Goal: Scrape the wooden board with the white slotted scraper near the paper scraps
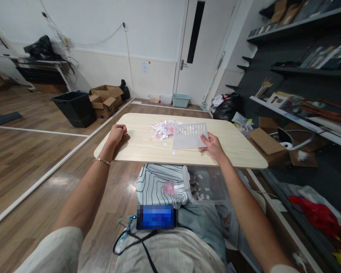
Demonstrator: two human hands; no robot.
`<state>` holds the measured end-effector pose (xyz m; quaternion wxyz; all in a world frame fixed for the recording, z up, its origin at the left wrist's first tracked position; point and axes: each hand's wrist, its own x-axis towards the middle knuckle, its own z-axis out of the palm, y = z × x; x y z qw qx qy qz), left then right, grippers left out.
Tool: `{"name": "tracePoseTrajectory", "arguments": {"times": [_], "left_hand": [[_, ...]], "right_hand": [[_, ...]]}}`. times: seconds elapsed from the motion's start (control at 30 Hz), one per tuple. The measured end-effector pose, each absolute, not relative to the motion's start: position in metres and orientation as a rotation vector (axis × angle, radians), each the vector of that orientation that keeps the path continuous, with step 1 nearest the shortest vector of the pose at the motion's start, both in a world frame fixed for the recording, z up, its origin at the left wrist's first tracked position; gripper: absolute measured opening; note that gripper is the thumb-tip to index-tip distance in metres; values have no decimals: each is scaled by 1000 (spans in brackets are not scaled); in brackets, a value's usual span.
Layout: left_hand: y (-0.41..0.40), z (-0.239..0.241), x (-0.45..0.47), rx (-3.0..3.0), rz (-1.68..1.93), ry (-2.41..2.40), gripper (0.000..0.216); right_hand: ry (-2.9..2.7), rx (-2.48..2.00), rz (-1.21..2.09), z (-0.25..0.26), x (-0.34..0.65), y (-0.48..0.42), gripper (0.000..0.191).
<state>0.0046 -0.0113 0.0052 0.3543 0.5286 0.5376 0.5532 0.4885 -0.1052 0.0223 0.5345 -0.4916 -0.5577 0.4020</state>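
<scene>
My right hand (211,147) grips a thin white plastic panel (186,142) by its right edge, thumb on the near face. A row of slots runs along the panel's upper part. It is held tilted above the table, partly in front of a heap of small white and pink paper-like pieces (162,130). My left hand (117,134), curled into a fist, rests at the left side of the pale wooden table (142,151), apart from the heap. I see nothing in that fist. A few loose scraps lie on the wood near the panel.
Below the table's near edge are a clear plastic bin (213,187) with small white pieces and a striped cloth (156,185) on my lap. A phone (156,217) with a strap lies at my waist. Shelves (304,72) and an open carton (268,142) stand right.
</scene>
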Motion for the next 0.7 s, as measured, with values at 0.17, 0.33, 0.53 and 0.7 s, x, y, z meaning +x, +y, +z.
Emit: {"name": "tracePoseTrajectory", "arguments": {"times": [0.17,0.33,0.53,0.7], "left_hand": [[-10,3,3,1363,1430,1395,19],[-7,0,1,1384,1437,1388,16],[-4,-2,0,1372,1430,1378,16],[-2,-4,-1,1388,1437,1379,15]], "right_hand": [[-1306,-1171,922,22,491,-104,80],[-1328,-1188,952,24,489,-105,73],[-1320,-1214,896,21,492,-102,67],[-1282,-1242,796,14,498,-95,60]]}}
